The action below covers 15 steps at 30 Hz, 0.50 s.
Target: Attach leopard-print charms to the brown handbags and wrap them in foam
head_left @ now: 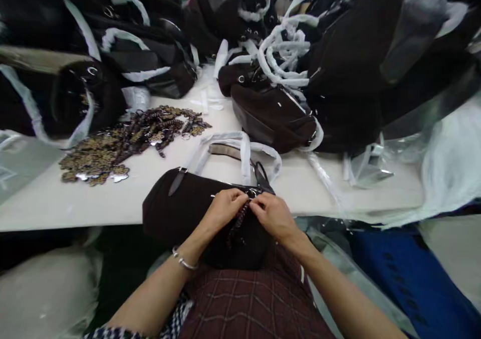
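A dark brown handbag (180, 198) rests at the table's front edge, leaning toward my body. White wrapping covers its handles (245, 158). At the bag's top right, my left hand (225, 206) and my right hand (274, 213) meet with fingertips pinched around a small metal ring. From that ring a dark braided charm (238, 223) hangs down over the bag's front. A black strap loop (261, 173) stands just behind my fingers. Which fingertips hold the ring and which hold the charm is partly hidden.
Left of the bag lies a heap of brown and gold flower-shaped charms (101, 151). Another dark handbag (272, 116) sits behind. More bags with wrapped handles crowd the back and sides. Clear plastic (451, 153) lies at the right, and a blue bag (413, 279) is below the table.
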### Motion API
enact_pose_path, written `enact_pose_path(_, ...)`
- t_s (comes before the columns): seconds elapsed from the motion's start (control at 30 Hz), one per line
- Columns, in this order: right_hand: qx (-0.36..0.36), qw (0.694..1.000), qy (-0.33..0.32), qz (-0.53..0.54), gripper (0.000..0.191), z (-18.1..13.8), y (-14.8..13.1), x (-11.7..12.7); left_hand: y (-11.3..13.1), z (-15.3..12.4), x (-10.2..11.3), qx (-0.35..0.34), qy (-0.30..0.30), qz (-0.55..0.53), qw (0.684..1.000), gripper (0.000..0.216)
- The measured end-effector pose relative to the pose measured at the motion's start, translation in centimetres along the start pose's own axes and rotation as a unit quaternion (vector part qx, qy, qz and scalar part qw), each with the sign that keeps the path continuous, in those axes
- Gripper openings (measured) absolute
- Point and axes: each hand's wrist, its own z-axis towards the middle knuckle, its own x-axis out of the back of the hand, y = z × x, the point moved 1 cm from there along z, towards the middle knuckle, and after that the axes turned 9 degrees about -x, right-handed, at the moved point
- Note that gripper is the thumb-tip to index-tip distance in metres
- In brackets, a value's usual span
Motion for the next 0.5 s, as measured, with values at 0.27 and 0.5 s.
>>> enact_pose_path(0.27,-0.006,1.0,0.001,0.009,0.018,0.1,0.3,-0.1,-0.2,0.7,-0.3,0.033,-0.011,-0.052,0.998,0.019)
enact_pose_path(0.5,-0.057,0.99,0.03,0.125,0.016,-0.8,0.7,0.8,0.9,-2.2,0.1,-0.106,0.169,0.108,0.974,0.016)
